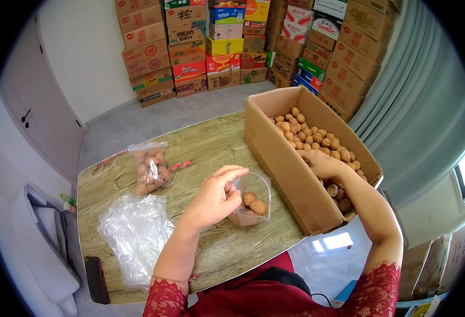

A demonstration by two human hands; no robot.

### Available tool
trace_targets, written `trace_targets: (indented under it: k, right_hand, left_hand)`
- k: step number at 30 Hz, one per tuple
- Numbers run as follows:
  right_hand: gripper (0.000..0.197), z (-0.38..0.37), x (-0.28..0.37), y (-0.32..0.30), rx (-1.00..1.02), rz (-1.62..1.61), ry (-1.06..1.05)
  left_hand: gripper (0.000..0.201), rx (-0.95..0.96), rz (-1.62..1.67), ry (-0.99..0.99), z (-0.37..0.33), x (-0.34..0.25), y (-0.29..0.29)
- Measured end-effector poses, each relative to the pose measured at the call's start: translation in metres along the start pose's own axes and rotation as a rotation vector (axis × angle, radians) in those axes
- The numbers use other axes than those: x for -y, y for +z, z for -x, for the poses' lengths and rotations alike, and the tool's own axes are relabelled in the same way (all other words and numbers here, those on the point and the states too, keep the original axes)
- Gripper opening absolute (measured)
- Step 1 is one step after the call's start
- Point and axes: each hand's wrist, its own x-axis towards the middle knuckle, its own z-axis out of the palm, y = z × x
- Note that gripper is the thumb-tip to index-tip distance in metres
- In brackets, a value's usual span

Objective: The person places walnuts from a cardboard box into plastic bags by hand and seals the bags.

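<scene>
My left hand [217, 195] grips the rim of a clear plastic bag [264, 190], its mouth spread wide over the table. A few walnuts [254, 203] lie inside this bag. My right hand [319, 162] reaches into a cardboard box [280, 164] of loose walnuts [317, 136]; its fingers are down among the nuts, so what they hold is hidden. Left of my left hand, a filled clear bag of walnuts [152, 168] lies on the wood-patterned table [211, 142]. Nearer me sits a pile of clear plastic bags [137, 232].
A dark phone [96, 280] lies at the table's near left corner. The walnut box covers the right side and overhangs the edge. Stacked cartons [190, 47] line the far wall. A grey curtain [417, 105] hangs at right, and a grey cushioned seat [45, 243] stands at left.
</scene>
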Motion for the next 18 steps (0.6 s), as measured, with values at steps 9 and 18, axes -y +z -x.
trace_targets:
  k: [9, 18]
  right_hand:
    - [0.037, -0.008, -0.01, 0.009, -0.105, 0.407, -0.126]
    - [0.031, 0.029, 0.073, -0.017, -0.568, 0.164, -0.245]
  left_hand:
    - [0.049, 0.014, -0.005, 0.003, -0.001, 0.001, 0.002]
    - [0.049, -0.005, 0.006, -0.021, 0.0, -0.002, 0.004]
